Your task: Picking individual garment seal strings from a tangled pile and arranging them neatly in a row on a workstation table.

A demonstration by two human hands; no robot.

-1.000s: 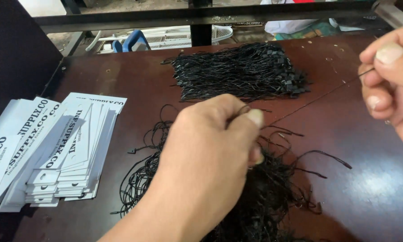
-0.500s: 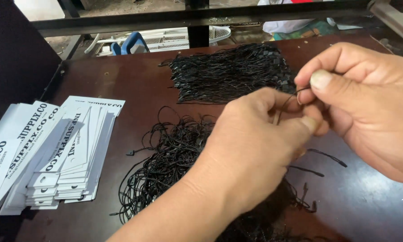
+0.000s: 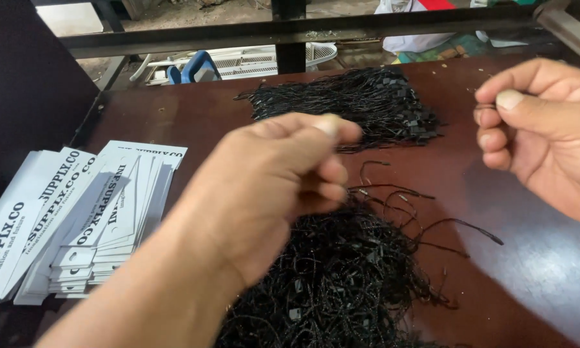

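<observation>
My left hand (image 3: 270, 193) hovers mid-table, blurred, with thumb and fingers pinched shut above a loose tangle of black string cords (image 3: 341, 277). My right hand (image 3: 541, 129) is raised at the right, its thumb and forefinger pinched on a small dark cord end. The thin cord between the two hands is barely visible. A tidier bundle of black cords (image 3: 361, 106) lies farther back on the table. A fanned stack of white paper tags (image 3: 90, 212) with dark print lies at the left.
The dark brown table (image 3: 535, 270) ends at a black metal rail (image 3: 303, 29) at the back. Beyond it are a blue object (image 3: 193, 67) and a white fan grille (image 3: 264, 58). A dark panel (image 3: 26, 96) stands at the left.
The hands met over the tangle half a second ago, fingertips together. Now they have pulled apart, the right hand moving to the right and the left staying near the middle.
</observation>
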